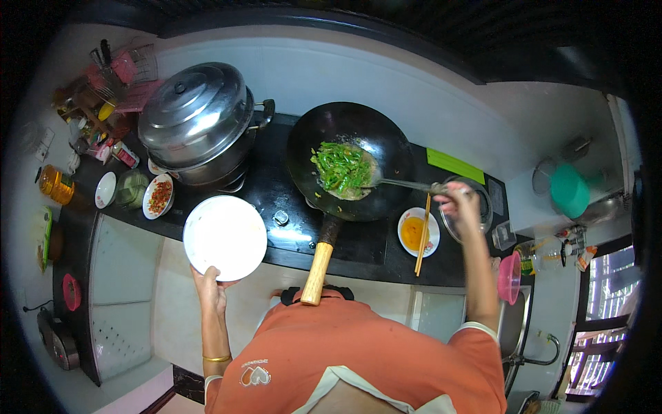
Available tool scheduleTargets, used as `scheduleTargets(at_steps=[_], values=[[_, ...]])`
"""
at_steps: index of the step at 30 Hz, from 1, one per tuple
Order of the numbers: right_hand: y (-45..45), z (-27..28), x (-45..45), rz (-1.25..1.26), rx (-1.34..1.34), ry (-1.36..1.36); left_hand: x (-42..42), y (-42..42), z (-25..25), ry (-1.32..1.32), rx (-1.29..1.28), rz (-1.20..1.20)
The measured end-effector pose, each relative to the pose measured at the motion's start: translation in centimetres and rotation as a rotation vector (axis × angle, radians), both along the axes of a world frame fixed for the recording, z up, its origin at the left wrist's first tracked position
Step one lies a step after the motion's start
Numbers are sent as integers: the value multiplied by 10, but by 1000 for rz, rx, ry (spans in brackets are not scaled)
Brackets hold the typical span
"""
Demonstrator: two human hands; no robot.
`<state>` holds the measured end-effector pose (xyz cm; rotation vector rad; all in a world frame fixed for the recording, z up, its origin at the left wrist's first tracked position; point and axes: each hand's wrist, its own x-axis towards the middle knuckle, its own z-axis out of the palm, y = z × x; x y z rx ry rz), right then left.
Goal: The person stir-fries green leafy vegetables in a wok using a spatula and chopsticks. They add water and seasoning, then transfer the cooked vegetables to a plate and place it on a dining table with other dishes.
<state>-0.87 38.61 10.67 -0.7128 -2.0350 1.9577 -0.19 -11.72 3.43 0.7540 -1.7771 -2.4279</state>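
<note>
My left hand (211,290) grips the lower rim of a white plate (225,238), which is held in front of the counter's edge, left of the wok. A metal spatula (408,183) is in my right hand (460,204); its blade reaches the right side of the food. Sliced green vegetables (344,168), probably peppers, lie in the middle of the dark wok (385,134). The wok's wooden handle (317,274) points toward my body. Below my right hand, a pair of chopsticks (424,238) rests across a bowl (433,243) of yellow-orange liquid, possibly beaten egg.
A large lidded steel pot (194,114) stands left of the wok. Near it are a bowl of chopped red pieces (159,196), a glass container (130,189) and a white bowl (105,189). A glass lid (481,207) lies at right, before a pink basin (509,278) by the sink.
</note>
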Motion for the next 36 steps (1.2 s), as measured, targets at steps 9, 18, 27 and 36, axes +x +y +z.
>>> scheduleTargets(at_steps=[9,18,27,36], values=[[-83,-96,10,-203,-501,274,-15,28,32,-39,301,-268],[-66,-84,41,-222,-452,381,-48,65,60,-50,295,-546],[-53,-69,54,-233,-382,417,-94,111,57,-188,150,-719],[-42,5,65,-115,-301,514,-152,209,20,-119,20,-519]])
